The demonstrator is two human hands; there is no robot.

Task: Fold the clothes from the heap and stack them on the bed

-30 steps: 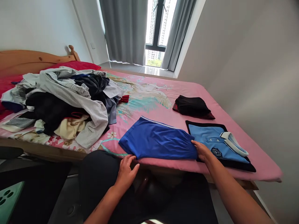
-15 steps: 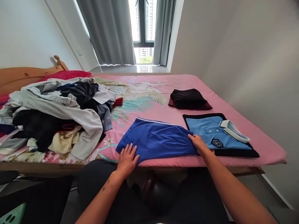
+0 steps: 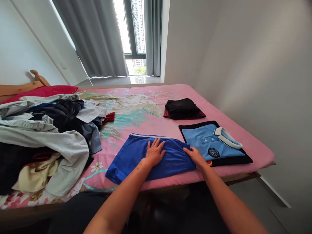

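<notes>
Head view: clothes heap (image 3: 48, 134) is lying at left, well apart. Blue shorts (image 3: 170, 166) are lying flat on bed (image 3: 146, 125) before you, long axis running left-right along near edge, hem left, gathered waistband (image 3: 189, 163) right. Your left hand (image 3: 155, 152), fingers spread, is resting flat mid-shorts. Your right hand (image 3: 196, 157), nearer waistband, is touching it; cannot tell whether fingers are pinching cloth. Hands are resting apart. Light-blue polo shirt (image 3: 200, 134) is sitting just beside right hand.

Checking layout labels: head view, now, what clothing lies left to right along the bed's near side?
Jumbled clothes pile → blue garment → light-blue polo shirt.
</notes>
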